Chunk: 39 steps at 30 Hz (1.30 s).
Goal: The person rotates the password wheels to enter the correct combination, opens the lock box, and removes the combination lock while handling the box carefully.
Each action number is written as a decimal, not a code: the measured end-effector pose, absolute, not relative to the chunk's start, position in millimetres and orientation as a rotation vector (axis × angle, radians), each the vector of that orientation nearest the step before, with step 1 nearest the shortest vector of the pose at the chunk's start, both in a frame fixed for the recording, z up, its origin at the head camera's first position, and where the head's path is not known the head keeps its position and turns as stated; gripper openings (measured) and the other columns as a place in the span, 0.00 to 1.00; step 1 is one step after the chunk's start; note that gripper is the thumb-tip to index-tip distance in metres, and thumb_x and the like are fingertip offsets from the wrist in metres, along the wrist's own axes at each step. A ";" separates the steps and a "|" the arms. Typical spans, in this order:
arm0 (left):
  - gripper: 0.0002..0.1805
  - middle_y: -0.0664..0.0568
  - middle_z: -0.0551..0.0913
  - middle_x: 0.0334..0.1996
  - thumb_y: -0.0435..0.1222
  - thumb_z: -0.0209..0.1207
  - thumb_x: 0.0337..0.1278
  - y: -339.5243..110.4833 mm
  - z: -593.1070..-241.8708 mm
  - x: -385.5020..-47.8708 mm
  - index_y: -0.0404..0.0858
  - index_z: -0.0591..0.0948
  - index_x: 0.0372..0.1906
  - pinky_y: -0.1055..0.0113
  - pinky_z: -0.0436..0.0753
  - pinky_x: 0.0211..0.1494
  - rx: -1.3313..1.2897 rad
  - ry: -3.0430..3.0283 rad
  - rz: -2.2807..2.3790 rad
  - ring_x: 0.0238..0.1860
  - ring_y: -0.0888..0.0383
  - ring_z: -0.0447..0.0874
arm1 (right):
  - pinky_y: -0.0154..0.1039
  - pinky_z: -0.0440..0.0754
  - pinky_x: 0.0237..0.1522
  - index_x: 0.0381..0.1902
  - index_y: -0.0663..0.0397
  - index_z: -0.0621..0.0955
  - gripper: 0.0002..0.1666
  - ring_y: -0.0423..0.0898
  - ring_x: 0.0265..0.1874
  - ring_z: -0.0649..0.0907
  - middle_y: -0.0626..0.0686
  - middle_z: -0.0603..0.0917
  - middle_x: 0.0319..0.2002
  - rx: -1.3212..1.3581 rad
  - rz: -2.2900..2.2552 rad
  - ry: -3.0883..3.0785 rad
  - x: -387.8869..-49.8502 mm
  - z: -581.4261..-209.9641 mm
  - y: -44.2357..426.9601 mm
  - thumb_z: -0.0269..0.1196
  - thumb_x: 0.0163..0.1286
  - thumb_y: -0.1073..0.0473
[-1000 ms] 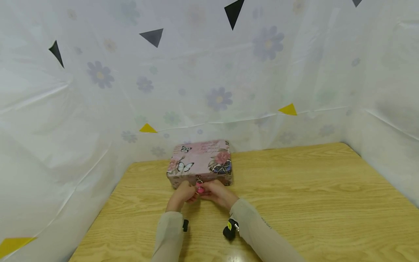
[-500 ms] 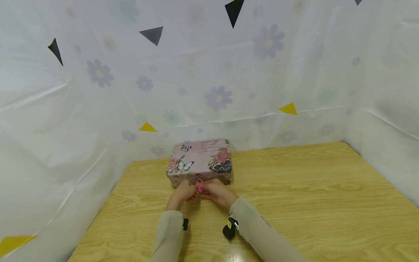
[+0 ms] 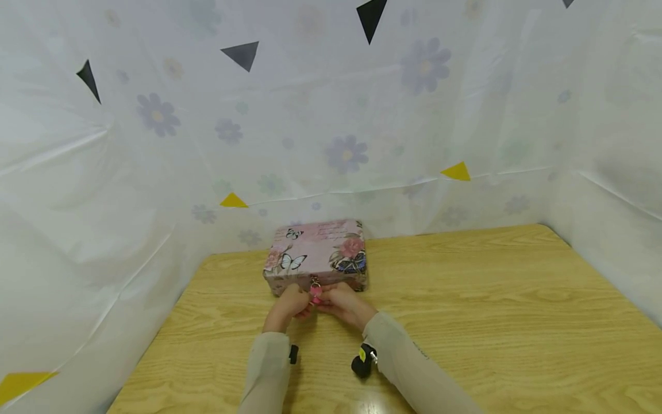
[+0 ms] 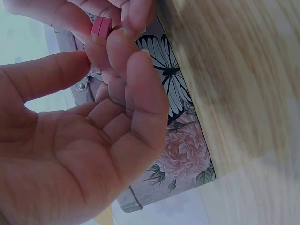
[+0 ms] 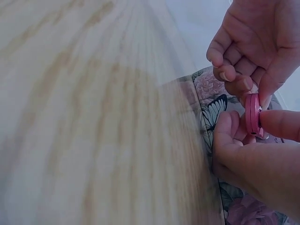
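Note:
A pink padlock [image 3: 316,294] with a metal shackle hangs at the front latch of a pink tin box [image 3: 315,253] printed with butterflies and flowers. My left hand [image 3: 292,301] pinches the padlock's left side between thumb and index finger; its other fingers curl loosely below, as the left wrist view shows. From the other side, my right hand [image 3: 343,303] holds the padlock between thumb and fingers. In the right wrist view the padlock [image 5: 253,115] is seen edge-on, with a dark seam along it. Fingers hide part of its face and of the latch.
The box stands near the back edge of a wood-grain table [image 3: 465,310], close to a white flowered curtain [image 3: 310,115]. Both wrists carry small black cameras, the right one [image 3: 362,362] hanging just above the tabletop.
Both hands stay at the padlock in front of the box. The padlock's pink face has tilted slightly between the fingers; the box has not moved.

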State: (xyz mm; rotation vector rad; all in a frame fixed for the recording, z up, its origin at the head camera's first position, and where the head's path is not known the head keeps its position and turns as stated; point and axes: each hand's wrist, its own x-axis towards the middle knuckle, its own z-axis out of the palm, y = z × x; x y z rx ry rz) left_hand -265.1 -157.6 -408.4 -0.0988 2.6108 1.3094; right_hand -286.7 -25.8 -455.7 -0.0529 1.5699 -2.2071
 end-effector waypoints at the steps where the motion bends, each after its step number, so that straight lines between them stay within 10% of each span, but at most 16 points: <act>1: 0.13 0.43 0.81 0.23 0.29 0.49 0.62 -157.4 -408.6 -265.1 0.22 0.80 0.31 0.64 0.81 0.27 -0.103 2.610 1.310 0.20 0.58 0.76 | 0.43 0.79 0.49 0.54 0.82 0.71 0.18 0.42 0.33 0.79 0.55 0.79 0.36 -0.056 -2.207 1.570 -286.5 -455.8 -25.4 0.49 0.68 0.76; 39: 0.14 0.44 0.81 0.23 0.29 0.50 0.63 -157.8 -409.1 -264.1 0.21 0.80 0.31 0.63 0.81 0.29 -0.091 2.619 1.322 0.21 0.58 0.76 | 0.35 0.81 0.41 0.53 0.83 0.72 0.18 0.41 0.31 0.79 0.54 0.81 0.34 -0.111 -2.190 1.660 -286.4 -458.2 -17.4 0.52 0.67 0.76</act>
